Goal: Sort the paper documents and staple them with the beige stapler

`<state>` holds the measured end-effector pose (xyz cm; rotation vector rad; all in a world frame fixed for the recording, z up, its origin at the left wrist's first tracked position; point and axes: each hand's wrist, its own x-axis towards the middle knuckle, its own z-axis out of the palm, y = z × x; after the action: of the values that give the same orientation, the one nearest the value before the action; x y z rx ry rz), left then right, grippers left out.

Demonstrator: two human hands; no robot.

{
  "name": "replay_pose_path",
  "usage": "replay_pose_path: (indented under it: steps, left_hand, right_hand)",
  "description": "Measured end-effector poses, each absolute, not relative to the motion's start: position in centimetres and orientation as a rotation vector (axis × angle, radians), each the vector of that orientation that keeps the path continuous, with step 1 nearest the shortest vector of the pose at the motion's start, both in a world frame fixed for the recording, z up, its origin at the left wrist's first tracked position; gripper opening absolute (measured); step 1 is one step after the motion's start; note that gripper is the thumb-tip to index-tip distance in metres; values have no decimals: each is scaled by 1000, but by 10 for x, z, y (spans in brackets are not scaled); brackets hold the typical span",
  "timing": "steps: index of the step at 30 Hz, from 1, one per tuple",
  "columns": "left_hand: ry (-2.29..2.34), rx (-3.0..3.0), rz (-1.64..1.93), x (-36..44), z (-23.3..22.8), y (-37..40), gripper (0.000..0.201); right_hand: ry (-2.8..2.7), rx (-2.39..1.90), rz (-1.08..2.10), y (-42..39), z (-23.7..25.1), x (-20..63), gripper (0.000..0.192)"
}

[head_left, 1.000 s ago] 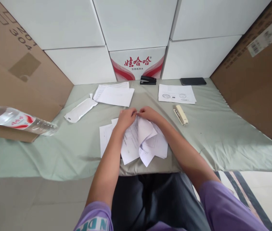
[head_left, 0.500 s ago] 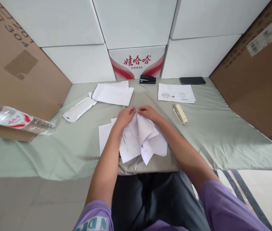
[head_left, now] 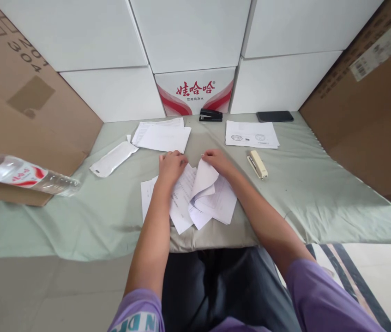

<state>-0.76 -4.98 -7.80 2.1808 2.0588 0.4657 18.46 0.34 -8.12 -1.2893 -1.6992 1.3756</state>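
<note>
The left hand (head_left: 169, 164) presses flat on the papers (head_left: 195, 196); the right hand (head_left: 217, 161) pinches a curled sheet's corner. They lie crumpled, overlapping, just left of the beige stapler (head_left: 258, 164). Two staplers, one black (head_left: 211, 115).

Cream stapler (head_left: 257, 164) lies right of the loose papers (head_left: 195, 196).

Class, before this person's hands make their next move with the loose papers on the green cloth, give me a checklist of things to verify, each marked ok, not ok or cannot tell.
1. Left hand flat on the printed sheets: ok.
2. Right hand pinching the curled sheet at its top edge: ok.
3. Sheets squared into one stack: not ok, they fan out.
4. Beige stapler close beside the right hand: ok.
5. Staple still in the corner: cannot tell.
</note>
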Motion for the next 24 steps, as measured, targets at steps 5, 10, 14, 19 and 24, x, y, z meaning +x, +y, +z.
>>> replay_pose_path:
  steps: [5, 10, 14, 19, 24]
  left_hand:
    - [2065, 2278, 314, -7, -84, -40, 24]
    - [2089, 2285, 144, -7, -100, -31, 32]
    - [2090, 2269, 135, -9, -105, -29, 33]
    - [2086, 2219, 163, -12, -101, -29, 32]
    - [2089, 2197, 138, -10, -98, -30, 33]
  right_hand:
    - [-1678, -1263, 1387, 3, -80, 184, 23]
    - [-1632, -1230, 1453, 5, -83, 184, 25]
    - [-1614, -1180, 1485, 6, -86, 185, 26]
    - [-1579, -1195, 1506, 9, -92, 185, 24]
    - [-1525, -1196, 1529, 14, -97, 186, 22]
